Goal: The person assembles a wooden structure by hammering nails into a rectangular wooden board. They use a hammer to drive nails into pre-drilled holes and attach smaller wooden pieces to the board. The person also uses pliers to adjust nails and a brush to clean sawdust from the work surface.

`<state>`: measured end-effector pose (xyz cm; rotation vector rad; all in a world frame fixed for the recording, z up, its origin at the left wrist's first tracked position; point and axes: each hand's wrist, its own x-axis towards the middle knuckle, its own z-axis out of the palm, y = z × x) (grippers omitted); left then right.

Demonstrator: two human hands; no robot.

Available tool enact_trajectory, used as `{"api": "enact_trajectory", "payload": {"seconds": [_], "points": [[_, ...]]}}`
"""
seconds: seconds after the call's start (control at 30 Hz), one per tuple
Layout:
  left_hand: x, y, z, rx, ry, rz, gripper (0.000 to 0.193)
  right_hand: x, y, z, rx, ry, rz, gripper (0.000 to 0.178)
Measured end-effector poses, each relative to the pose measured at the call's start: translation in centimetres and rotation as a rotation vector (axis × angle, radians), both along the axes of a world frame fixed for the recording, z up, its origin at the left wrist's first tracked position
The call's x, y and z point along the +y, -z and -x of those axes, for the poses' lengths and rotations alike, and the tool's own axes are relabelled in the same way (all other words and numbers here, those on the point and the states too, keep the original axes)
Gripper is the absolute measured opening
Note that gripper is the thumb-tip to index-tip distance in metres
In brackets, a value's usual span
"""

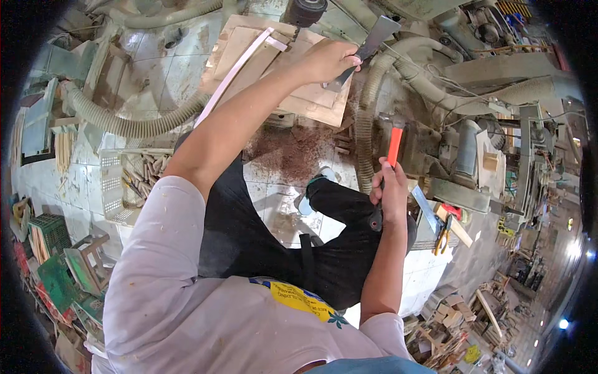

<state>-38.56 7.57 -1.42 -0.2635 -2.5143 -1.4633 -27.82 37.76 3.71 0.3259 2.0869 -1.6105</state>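
My left hand (333, 62) is closed around a dark, flat metal tool (374, 38) with a broad end, held over the right side of a wooden board (317, 109). The tool's exact kind does not show clearly. Across the left part of the board lies a long, pale, slightly curved strip (240, 67) with a short crosspiece near its far end. Lower and to the right, my right hand (392, 190) grips a hammer (395, 146) with an orange and black handle. Its head points away from me, apart from the board.
Beside my right knee, a metal blade (425, 209) and yellow-handled pliers (443, 235) lie on a surface. Ribbed hoses (367, 118) run past the board. A white crate (118, 187) with wooden pieces stands left. Reddish dust (289, 153) covers the floor below the board.
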Motion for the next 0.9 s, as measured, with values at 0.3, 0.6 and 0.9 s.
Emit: {"api": "enact_trajectory", "payload": {"seconds": [0.3, 0.6, 0.9], "points": [[-0.4, 0.1, -0.5, 0.079, 0.035, 0.114, 0.032, -0.5, 0.6, 5.6, 0.957, -1.24, -0.871, 0.045], [-0.5, 1.0, 0.6, 0.065, 0.112, 0.01, 0.022, -2.4, 0.5, 14.5, 1.111, -1.514, -0.878, 0.039], [-0.6, 1.2, 0.9, 0.098, 0.109, 0.111, 0.027, -2.7, 1.7, 14.5, 1.055, -1.528, -0.924, 0.043]]}}
